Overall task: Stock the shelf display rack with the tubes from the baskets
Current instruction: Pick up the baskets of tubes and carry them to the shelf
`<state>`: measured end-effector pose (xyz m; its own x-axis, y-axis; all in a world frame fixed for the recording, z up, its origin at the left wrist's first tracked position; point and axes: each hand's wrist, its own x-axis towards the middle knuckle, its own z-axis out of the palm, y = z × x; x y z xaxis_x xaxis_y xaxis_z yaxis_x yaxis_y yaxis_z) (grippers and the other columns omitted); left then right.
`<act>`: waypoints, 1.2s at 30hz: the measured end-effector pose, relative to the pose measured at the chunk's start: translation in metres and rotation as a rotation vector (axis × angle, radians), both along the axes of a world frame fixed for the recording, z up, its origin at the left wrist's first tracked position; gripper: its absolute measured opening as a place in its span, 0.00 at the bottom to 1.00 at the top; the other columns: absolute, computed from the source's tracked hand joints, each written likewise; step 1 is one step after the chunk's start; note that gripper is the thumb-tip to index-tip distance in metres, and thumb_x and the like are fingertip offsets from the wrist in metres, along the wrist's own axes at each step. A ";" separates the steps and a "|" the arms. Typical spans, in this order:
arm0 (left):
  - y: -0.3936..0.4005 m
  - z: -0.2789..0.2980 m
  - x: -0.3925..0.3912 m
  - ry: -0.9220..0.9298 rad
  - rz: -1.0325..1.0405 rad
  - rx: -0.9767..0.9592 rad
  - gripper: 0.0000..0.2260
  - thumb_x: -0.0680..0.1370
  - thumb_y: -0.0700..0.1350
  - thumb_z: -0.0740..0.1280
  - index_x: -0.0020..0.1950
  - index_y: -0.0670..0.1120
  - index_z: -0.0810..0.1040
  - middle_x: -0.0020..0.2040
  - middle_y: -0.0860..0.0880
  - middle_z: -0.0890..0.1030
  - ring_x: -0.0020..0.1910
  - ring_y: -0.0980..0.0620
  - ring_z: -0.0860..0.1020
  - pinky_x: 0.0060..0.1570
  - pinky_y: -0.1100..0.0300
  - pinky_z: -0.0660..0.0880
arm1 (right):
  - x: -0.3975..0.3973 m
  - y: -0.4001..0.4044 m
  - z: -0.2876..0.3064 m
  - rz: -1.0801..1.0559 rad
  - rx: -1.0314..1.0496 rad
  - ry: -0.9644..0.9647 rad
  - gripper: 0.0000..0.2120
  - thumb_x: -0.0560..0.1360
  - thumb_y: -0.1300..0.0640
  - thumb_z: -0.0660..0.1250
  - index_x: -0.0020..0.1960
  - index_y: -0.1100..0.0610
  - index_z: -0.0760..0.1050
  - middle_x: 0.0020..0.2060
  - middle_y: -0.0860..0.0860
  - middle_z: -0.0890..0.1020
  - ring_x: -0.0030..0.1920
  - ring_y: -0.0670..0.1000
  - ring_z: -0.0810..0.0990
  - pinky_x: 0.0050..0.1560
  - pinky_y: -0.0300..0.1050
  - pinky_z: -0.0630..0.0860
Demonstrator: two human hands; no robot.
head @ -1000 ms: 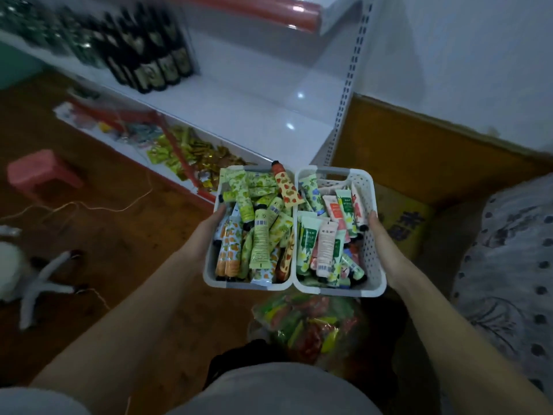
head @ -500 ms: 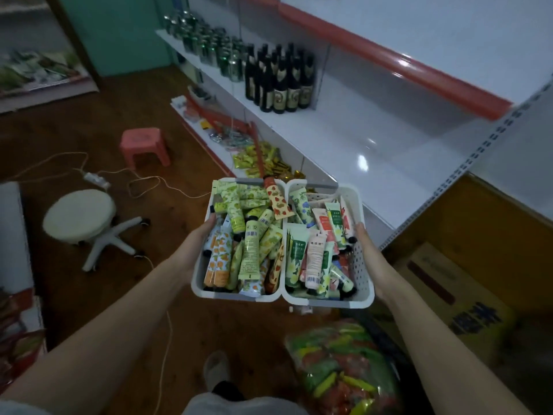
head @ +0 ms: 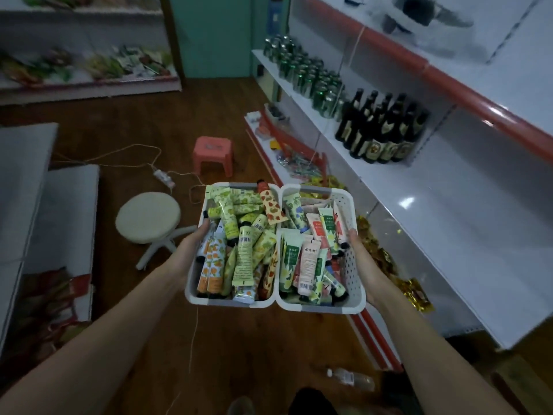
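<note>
Small shop: stocked shelves, bottles

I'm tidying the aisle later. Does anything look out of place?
Yes: a clear bottle lies on its side on the floor, and gold packets spill past the bottom shelf's edge. The baskets look fine.

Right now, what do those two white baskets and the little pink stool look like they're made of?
The white baskets look like moulded plastic, matt: rows of small punched holes show in the right one's wall. The pink stool also looks like plastic, one smooth single-colour piece with slightly glossy legs, though it is too blurred to be sure.
</note>
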<state>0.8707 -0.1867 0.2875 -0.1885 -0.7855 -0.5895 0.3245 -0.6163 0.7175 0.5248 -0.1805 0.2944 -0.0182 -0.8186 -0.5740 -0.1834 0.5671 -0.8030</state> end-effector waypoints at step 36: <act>-0.356 0.005 0.313 -0.101 0.921 0.028 0.32 0.76 0.66 0.62 0.67 0.41 0.76 0.64 0.34 0.76 0.64 0.32 0.74 0.66 0.35 0.68 | 0.435 -0.616 0.016 0.839 0.044 -0.099 0.34 0.74 0.27 0.51 0.60 0.51 0.79 0.51 0.56 0.85 0.54 0.56 0.84 0.63 0.61 0.74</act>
